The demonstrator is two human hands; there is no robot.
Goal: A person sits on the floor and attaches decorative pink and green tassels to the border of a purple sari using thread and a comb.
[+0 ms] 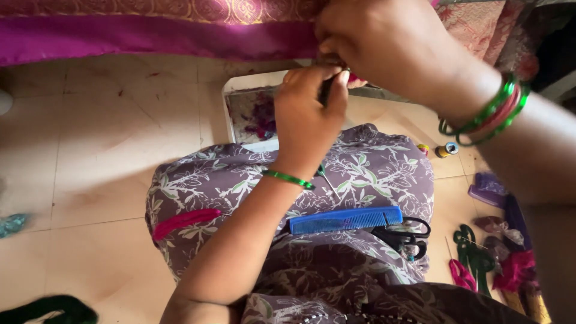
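Note:
My left hand (307, 114) is raised in front of me, fingers closed around a thin dark tool (326, 91). My right hand (384, 48) is just above it, fingers pinched at the edge of the magenta cloth (150, 35) where pink threads show. Both wrists wear green bangles. On my lap, over the purple floral dress (360, 174), lie a blue comb (345, 219) and black scissors (405, 235). A pink thread bundle (183, 221) rests on my left knee.
A white tray (231, 108) with purple thread scraps sits on the tiled floor ahead. Thread spools (447, 149) lie to the right. Green, pink and purple thread bundles (480, 258) are piled at the right. Dark green thread (51, 311) lies bottom left.

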